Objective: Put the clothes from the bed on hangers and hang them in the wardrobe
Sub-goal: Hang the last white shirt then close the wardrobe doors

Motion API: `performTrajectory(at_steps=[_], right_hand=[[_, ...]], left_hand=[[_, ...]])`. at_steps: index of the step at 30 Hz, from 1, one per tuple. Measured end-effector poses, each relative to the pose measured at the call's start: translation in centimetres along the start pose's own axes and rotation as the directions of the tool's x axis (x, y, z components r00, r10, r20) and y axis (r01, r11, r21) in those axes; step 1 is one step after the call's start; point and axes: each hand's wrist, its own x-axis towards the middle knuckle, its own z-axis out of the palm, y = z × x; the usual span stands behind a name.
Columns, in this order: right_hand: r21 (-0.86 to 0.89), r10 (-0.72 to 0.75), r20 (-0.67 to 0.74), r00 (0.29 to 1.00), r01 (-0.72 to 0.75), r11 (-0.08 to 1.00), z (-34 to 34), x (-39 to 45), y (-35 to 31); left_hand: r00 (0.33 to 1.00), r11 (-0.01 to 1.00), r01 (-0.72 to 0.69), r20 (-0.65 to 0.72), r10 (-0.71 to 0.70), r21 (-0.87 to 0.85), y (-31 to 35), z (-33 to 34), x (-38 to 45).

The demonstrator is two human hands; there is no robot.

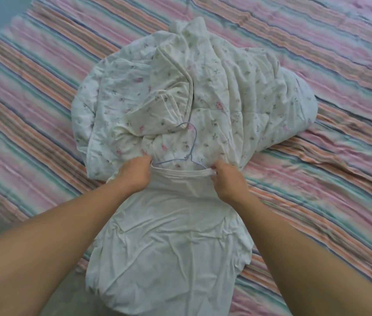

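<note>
Gripping white garment point(169, 236) neckline, both hands point(134, 173) point(228, 179), blue hanger point(189, 147) inside

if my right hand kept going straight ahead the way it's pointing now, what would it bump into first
Most likely the crumpled white floral quilt heaped just beyond the right hand, which pinches the plain white garment's neckline. The thin blue wire hanger sits slightly to its left; depth is hard to judge.
</note>
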Motion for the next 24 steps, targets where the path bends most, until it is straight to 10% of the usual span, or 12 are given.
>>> performTrajectory(at_steps=[24], right_hand=[[0.261, -0.018, 0.019, 1.000, 0.012, 0.965, 0.9, -2.2, -2.4]], left_hand=[[0.988, 0.987, 0.068, -0.128, -0.087, -0.145, 0.1, -0.4, -2.4]])
